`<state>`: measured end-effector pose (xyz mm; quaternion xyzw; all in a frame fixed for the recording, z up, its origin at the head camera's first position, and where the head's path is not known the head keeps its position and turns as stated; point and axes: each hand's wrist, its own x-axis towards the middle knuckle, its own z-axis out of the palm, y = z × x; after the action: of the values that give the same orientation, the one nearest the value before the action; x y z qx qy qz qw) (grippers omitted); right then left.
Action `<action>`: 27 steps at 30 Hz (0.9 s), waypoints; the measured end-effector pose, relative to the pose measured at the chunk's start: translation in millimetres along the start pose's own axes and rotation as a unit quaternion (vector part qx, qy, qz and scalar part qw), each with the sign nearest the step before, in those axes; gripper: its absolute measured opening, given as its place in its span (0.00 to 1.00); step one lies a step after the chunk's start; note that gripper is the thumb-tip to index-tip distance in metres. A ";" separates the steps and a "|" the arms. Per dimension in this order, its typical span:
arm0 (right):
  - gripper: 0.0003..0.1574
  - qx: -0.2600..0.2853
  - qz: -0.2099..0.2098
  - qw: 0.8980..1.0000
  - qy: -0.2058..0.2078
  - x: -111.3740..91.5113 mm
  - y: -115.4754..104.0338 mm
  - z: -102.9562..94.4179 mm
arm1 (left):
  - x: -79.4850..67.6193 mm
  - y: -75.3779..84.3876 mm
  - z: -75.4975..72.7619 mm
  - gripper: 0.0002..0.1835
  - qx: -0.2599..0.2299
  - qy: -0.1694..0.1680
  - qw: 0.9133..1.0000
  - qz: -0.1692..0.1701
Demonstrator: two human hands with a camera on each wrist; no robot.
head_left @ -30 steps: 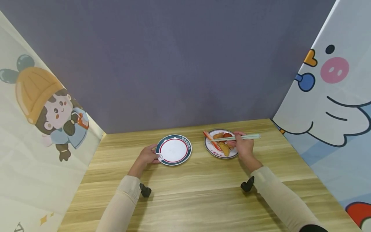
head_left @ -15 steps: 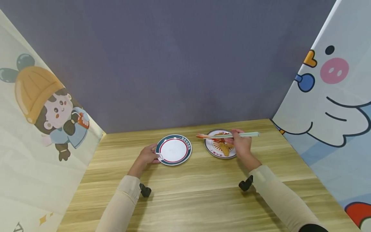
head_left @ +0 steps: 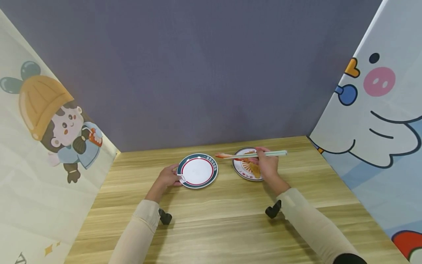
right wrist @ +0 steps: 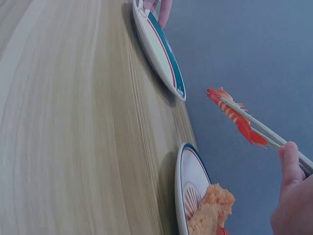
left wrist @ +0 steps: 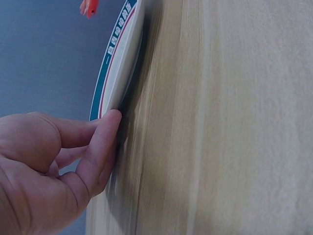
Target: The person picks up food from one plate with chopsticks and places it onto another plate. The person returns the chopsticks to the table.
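My left hand [head_left: 168,176] pinches the left rim of a white plate [head_left: 197,171] with a green border and red ring. In the left wrist view the thumb lies on the rim and fingers are under it. My right hand [head_left: 268,165] grips a pair of pale chopsticks [head_left: 279,153]. Their tips clasp a red-striped shrimp [right wrist: 235,116], raised above the table between the two plates. Below the right hand, partly covered by it, stands a second plate [head_left: 241,171] with golden fried pieces [right wrist: 211,211] and a bit of something red.
Both plates stand on a wood-grain table [head_left: 211,220], near its back edge. A grey panel [head_left: 211,73] rises behind it. Cartoon-printed panels flank the table at left [head_left: 19,176] and right [head_left: 379,121].
The chopsticks have lifted the shrimp off the right plate and carried it left toward the green-bordered plate. My left hand and its plate have stayed put.
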<state>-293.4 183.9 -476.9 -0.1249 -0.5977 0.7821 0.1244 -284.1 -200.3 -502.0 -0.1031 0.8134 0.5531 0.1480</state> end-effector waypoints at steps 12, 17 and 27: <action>0.21 -0.002 0.011 0.999 -0.046 -8.8 13.4 22.0 | 1.4 0.0 -0.7 0.39 0.003 -0.002 1.000 -0.002; 0.23 -0.004 0.008 0.998 -0.057 -12.8 21.4 32.2 | 3.1 -1.5 -0.9 0.39 0.002 -0.001 1.000 -0.004; 0.18 -0.016 0.015 0.997 -0.073 -27.7 25.5 53.4 | 3.6 -1.3 -0.4 0.39 -0.001 -0.001 1.000 -0.005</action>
<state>-287.0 119.6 -486.7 -0.0787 -0.6154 0.7815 0.0664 -287.1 -201.1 -504.3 -0.1065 0.8122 0.5531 0.1518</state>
